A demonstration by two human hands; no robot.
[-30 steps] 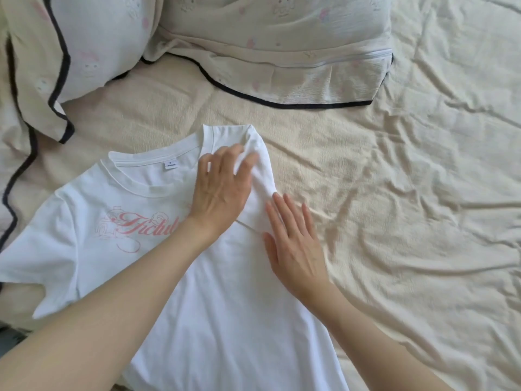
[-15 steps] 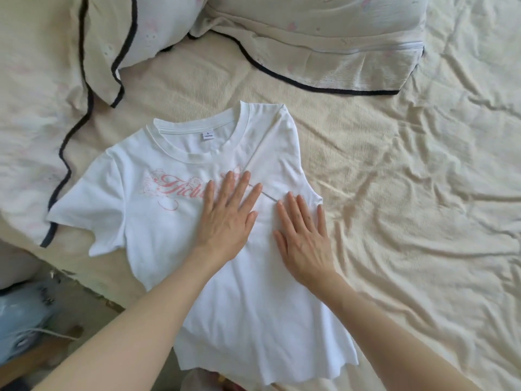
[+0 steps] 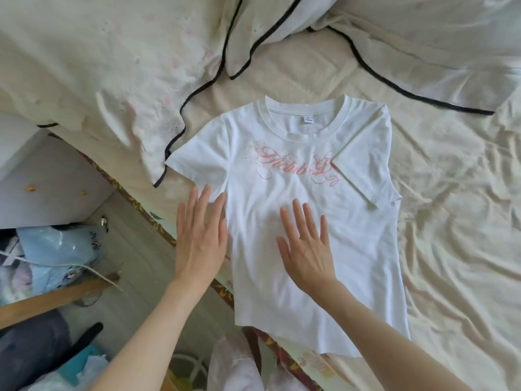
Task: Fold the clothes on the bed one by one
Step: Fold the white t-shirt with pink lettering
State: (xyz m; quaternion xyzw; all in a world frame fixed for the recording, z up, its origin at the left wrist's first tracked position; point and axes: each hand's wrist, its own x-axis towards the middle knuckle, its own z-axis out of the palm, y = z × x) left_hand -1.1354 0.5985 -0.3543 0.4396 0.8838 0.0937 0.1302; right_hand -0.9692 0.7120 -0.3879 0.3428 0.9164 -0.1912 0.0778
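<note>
Two bare forearms are reaching forward from the near edge toward a white T-shirt that is lying face up on a bed, its hem nearest the viewer and its neckline farthest. The right hand is lying flat on the shirt's middle, fingers straight and slightly spread, gripping nothing. The left hand is also lying flat with straight fingers, holding nothing; it is sitting at the shirt's left side edge, with its fingertips by the hanging left sleeve, though whether it is touching the cloth cannot be told. Beyond the hands, pink script lettering is running across the shirt's chest. The shirt's right sleeve is lying folded inward over the chest, its edge crossing the end of the lettering. Under the shirt, a wrinkled cream bedsheet is spreading away to the right. Beyond the neckline, two pale pillows with black piping are lying at the head of the bed. Left of the shirt, past the bed's edge, floor clutter is showing.
</note>
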